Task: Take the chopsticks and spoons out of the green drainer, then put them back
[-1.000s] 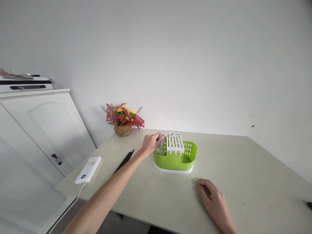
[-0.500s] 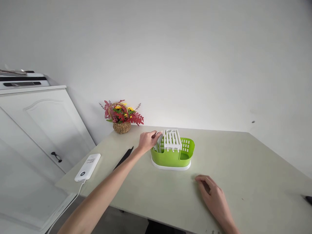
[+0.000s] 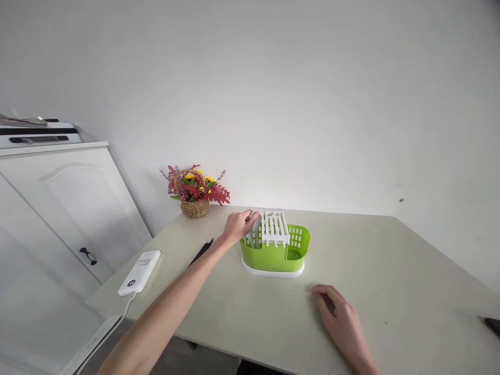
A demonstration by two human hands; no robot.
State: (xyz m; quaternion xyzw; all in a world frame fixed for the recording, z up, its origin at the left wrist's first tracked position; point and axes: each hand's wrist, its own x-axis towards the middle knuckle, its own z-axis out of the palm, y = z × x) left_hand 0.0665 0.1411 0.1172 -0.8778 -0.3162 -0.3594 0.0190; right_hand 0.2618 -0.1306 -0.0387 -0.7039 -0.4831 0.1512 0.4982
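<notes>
A green plastic utensil caddy with a white base stands upright on the table. White spoons stand in its left compartment. My left hand is closed on the upper end of a white spoon at that compartment; the fingers partly hide it. Right beside those fingertips is the caddy's white slotted rack. My right hand rests on the table at the front right of the caddy, apart from it. Its fingers are curled with thumb and index tips together, and nothing shows in them.
Black chopsticks lie left of the caddy, partly behind my left forearm. A white power bank with a cable is at the left edge. A flower basket stands at the back by the wall. A white cabinet adjoins the left side.
The whole view has shifted slightly, so everything sits a little lower. My left hand stays on the spoon at the caddy. The right hand keeps its pose on the table.
</notes>
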